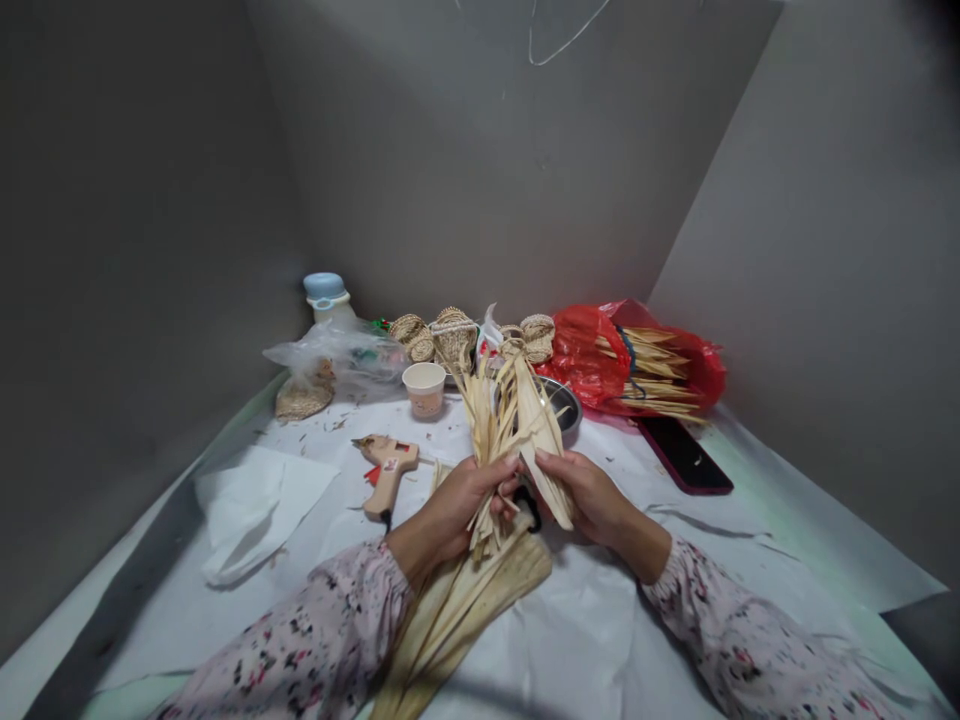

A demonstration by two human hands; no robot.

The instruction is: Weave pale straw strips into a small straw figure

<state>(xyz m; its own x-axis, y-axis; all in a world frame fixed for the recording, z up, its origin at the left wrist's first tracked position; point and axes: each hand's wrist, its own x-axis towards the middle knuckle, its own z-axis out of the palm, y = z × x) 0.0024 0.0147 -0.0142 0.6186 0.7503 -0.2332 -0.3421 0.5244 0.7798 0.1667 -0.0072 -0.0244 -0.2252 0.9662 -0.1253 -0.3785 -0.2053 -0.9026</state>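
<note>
My left hand [469, 497] is closed round a bundle of narrow dried husk strips [486, 420], whose ends fan out above and below the fist. In my right hand [592, 495], a wide pale husk leaf [541, 420] is pinched between thumb and fingers, right beside the bundle. The two hands almost meet over the table. Beneath my left wrist lie long, broad dried husks [457, 630], running toward the front edge. A dark metal bowl [571, 405] sits partly hidden behind the wide leaf.
A glue gun [390, 475] and a paper cup [424, 388] stand left of my hands. White paper [259, 505] lies farther left. Behind are woven pieces [453, 335], a plastic bag [337, 350] and a blue-lidded bottle [326, 292]. At right are a red bag [589, 350] of husks and a phone [686, 455].
</note>
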